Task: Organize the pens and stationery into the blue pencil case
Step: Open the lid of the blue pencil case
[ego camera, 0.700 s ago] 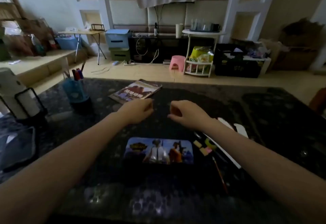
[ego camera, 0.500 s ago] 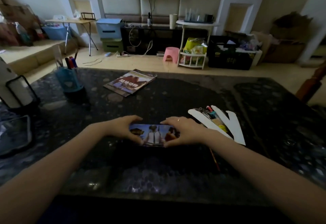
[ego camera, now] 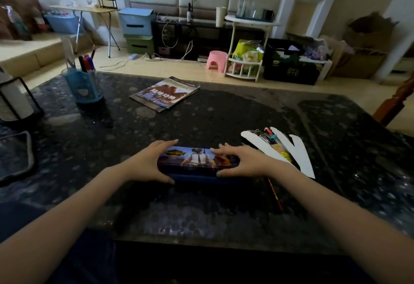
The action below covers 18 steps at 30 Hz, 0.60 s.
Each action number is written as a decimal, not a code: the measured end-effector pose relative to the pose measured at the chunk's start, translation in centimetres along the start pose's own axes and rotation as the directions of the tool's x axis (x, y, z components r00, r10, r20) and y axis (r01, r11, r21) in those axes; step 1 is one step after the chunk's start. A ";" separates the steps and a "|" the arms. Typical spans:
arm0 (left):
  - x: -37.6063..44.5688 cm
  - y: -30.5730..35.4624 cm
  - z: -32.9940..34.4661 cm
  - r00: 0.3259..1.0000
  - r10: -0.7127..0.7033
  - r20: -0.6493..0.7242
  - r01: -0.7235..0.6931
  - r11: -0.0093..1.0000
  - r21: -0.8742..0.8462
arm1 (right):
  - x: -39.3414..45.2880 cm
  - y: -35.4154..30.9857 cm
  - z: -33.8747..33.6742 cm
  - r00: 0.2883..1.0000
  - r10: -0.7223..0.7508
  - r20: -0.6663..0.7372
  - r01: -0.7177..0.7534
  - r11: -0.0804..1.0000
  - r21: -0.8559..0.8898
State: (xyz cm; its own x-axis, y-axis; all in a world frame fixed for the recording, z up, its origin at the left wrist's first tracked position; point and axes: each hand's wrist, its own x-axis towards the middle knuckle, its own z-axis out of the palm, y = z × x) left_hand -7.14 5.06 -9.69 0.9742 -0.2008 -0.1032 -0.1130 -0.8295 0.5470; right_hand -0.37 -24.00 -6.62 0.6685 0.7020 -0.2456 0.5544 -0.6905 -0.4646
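Observation:
The blue pencil case (ego camera: 197, 160), its lid printed with game figures, lies closed on the dark table (ego camera: 201, 118) in front of me. My left hand (ego camera: 147, 162) grips its left end, fingers over the far edge and thumb at the near edge. My right hand (ego camera: 242, 160) grips the right end the same way. To the right lies a pile of stationery (ego camera: 274, 143): white paper strips, pens, small coloured pieces. A thin red pencil (ego camera: 274, 194) lies by my right forearm.
A blue pen holder (ego camera: 84, 85) with markers stands at the far left. A magazine (ego camera: 165, 93) lies at the table's far middle. A black-framed object (ego camera: 16, 102) and a dark tray (ego camera: 13, 156) sit at the left edge.
Both hands came down from above the table onto the pencil case and now grip its two ends. The view has shifted closer and tilted up slightly.

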 end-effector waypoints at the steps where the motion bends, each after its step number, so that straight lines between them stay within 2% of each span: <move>1: 0.0 0.0 -0.1 1.000 -0.006 -0.014 0.006 1.000 -0.019 | 0.0 0.0 -0.2 1.000 0.009 -0.029 -0.007 0.999 0.050; 5: 0.5 0.5 -0.9 0.999 -0.049 -0.004 0.048 0.994 -0.100 | -0.1 0.1 -0.2 0.962 0.066 -0.266 0.037 0.930 0.365; 7: 0.9 0.7 -1.2 0.997 -0.079 -0.021 0.074 0.978 -0.193 | 0.2 0.4 0.1 0.902 0.171 -0.397 0.059 0.862 0.504; 9: 1.1 0.6 -0.9 0.995 -0.095 -0.032 0.081 0.951 -0.300 | 0.9 0.3 0.1 0.827 0.278 -0.489 0.058 0.822 0.566; 11: 1.1 0.4 -0.3 0.995 -0.095 -0.023 0.084 0.950 -0.301 | 1.8 -0.1 -0.1 0.772 0.335 -0.540 0.047 0.818 0.574; 14: 1.2 0.4 0.4 0.993 -0.112 -0.036 0.102 0.972 -0.213 | 3.4 -0.3 -0.6 0.712 0.392 -0.582 0.025 0.815 0.579; 18: 1.1 0.7 0.8 0.989 -0.130 -0.070 0.121 0.985 -0.120 | 5.4 0.4 -0.4 0.679 0.483 -0.553 -0.063 0.788 0.612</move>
State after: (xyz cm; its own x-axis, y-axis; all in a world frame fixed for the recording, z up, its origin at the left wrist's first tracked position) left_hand -6.28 3.82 -10.03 0.9919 -0.0541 -0.1149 0.0300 -0.7792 0.6261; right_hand 3.66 -20.58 -7.80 0.9958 0.0466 0.0788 0.0915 -0.4820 -0.8714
